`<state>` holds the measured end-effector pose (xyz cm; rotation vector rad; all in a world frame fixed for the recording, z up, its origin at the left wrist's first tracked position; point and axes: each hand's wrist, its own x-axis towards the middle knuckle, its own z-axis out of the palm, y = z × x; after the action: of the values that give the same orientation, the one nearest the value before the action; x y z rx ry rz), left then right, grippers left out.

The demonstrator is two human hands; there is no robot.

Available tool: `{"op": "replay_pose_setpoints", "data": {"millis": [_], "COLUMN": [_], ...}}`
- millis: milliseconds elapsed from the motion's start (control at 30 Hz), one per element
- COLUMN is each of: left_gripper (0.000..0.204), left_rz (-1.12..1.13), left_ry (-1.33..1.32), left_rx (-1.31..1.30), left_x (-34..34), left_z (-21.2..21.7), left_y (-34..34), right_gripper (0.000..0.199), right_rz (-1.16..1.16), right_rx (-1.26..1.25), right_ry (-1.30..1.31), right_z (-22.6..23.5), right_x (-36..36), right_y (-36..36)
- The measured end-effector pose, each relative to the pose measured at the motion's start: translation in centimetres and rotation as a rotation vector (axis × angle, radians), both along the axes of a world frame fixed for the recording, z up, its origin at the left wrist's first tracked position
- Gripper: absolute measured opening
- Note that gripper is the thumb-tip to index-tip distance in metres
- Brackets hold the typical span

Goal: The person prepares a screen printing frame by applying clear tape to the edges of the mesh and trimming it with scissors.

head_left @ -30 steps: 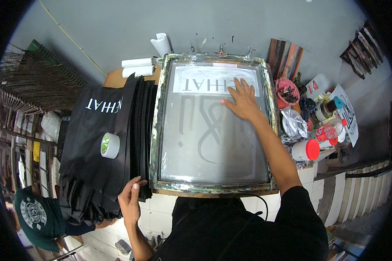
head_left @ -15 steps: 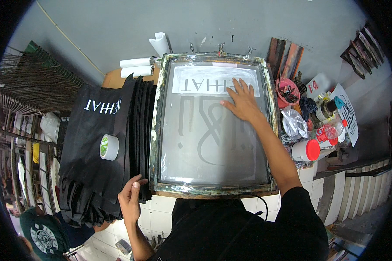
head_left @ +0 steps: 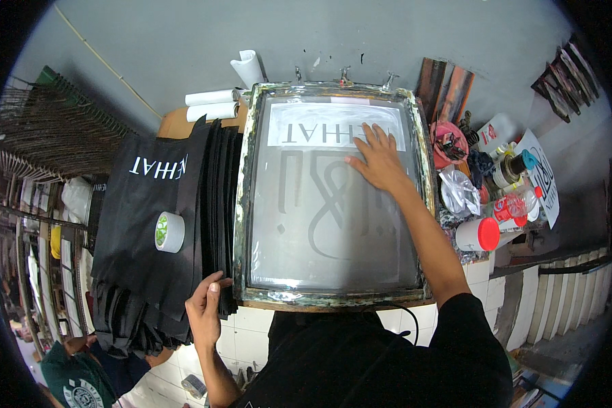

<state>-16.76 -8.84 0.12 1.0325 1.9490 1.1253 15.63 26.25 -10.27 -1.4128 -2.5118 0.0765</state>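
A screen-printing frame (head_left: 243, 204) with a paint-stained rim lies in front of me. Its grey mesh carries dark mirrored lettering and a looping design, with a pale band behind the letters. On the upper right of that mesh my right hand (head_left: 377, 160) rests flat, fingers spread. My left hand (head_left: 204, 309) is at the near right corner of a stack of black fabric bags (head_left: 136, 238). Its thumb and fingers are curled together; anything between them is hidden. The top bag bears white lettering, and a roll of tape (head_left: 175, 232) sits on it.
White paper rolls (head_left: 212, 105) lie behind the bags. To the frame's right are a pink tub (head_left: 449, 145), a red-lidded white jar (head_left: 477, 234), bottles and a crumpled plastic bag (head_left: 460, 192). Racks (head_left: 47, 136) stand at left, where a person in a green garment (head_left: 78, 377) is close by.
The person at lower left has moved lower in the view. My right hand stays spread on the mesh, and my left hand stays by the bags with hardly any shift.
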Motion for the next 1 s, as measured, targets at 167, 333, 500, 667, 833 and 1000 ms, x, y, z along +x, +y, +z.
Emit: {"op": "replay_pose_setpoints", "data": {"millis": [167, 333, 500, 667, 833, 1000], "left_gripper": [0.045, 0.045, 0.046, 0.046, 0.043, 0.036], "left_rz": [0.010, 0.000, -0.004, -0.027, -0.037, -0.007], "left_ry": [-0.007, -0.005, -0.017, -0.016, -0.025, 0.041], "left_rx": [-0.018, 0.005, 0.015, 0.006, -0.024, 0.079], "left_x": [-0.2, -0.1, 0.0, 0.2, 0.5, -1.5], "left_z": [-0.1, 0.1, 0.2, 0.2, 0.5, 2.3], "left_y": [0.0, 0.3, 0.5, 1.1, 2.2, 2.9], "right_gripper": [0.062, 0.048, 0.025, 0.016, 0.033, 0.036], "right_rz": [0.002, -0.050, -0.258, -0.358, -0.624, -0.782], "right_rx": [0.039, 0.165, -0.040, -0.176, -0.011, -0.153], "right_ry": [-0.037, 0.305, 0.812, 1.409, 1.139, 1.030], "right_z": [-0.1, -0.8, 1.8, 4.1, 6.8, 1.4], "right_x": [0.0, 1.6, 3.4, 10.7, 17.3, 23.0], "right_y": [0.1, 1.0, 0.9, 0.6, -5.5, -13.3]}}
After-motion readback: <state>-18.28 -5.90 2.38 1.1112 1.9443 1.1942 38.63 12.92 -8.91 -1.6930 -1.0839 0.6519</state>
